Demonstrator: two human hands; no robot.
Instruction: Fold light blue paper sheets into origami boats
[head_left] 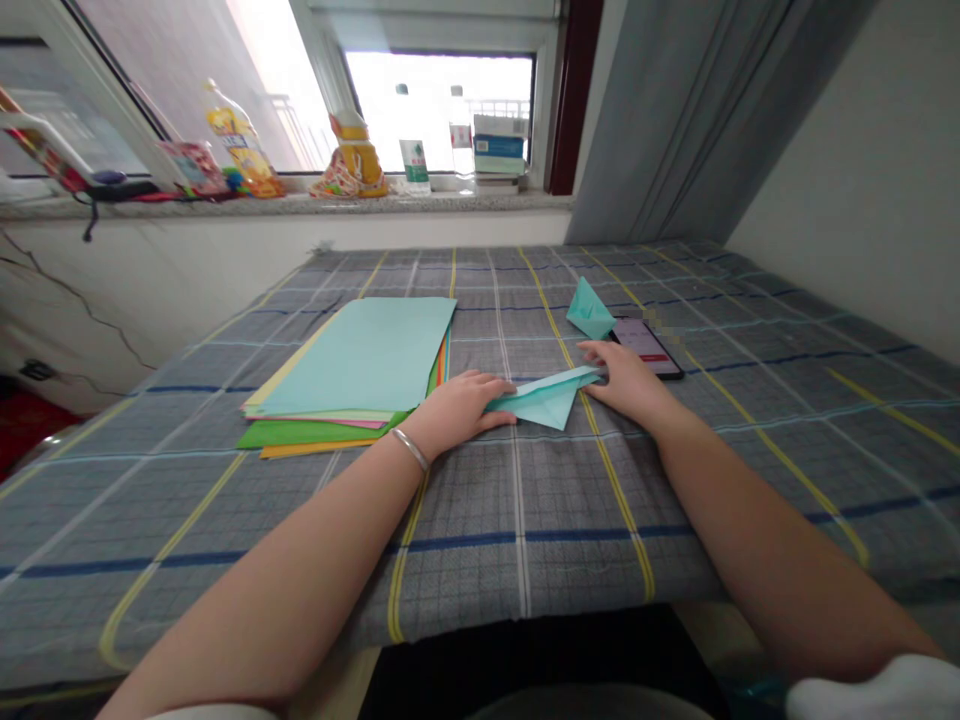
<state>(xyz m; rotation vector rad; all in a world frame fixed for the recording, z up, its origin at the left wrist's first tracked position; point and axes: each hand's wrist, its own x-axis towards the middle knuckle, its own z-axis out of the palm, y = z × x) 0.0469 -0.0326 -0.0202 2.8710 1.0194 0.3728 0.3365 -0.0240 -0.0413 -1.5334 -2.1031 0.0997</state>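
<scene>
A light teal sheet of folded paper (551, 400) lies on the plaid cloth in front of me, creased into a long pointed shape. My left hand (469, 408) grips its left end between thumb and fingers; a silver bangle sits on that wrist. At the opposite end, my right hand (619, 378) pinches the paper's right tip, its fingers curved around it. Just beyond the right hand stands a finished-looking teal paper fold (589, 310), pointed at the top. To the left rests a stack of coloured paper (367, 350) with a teal sheet uppermost.
A phone (649, 346) with a lit screen lies at the right, partly behind my right hand. The plaid cloth (300, 540) covers the whole surface. Along the windowsill (292, 207) stand bottles, bags and stacked boxes (499, 150). A grey curtain (675, 110) hangs at the right.
</scene>
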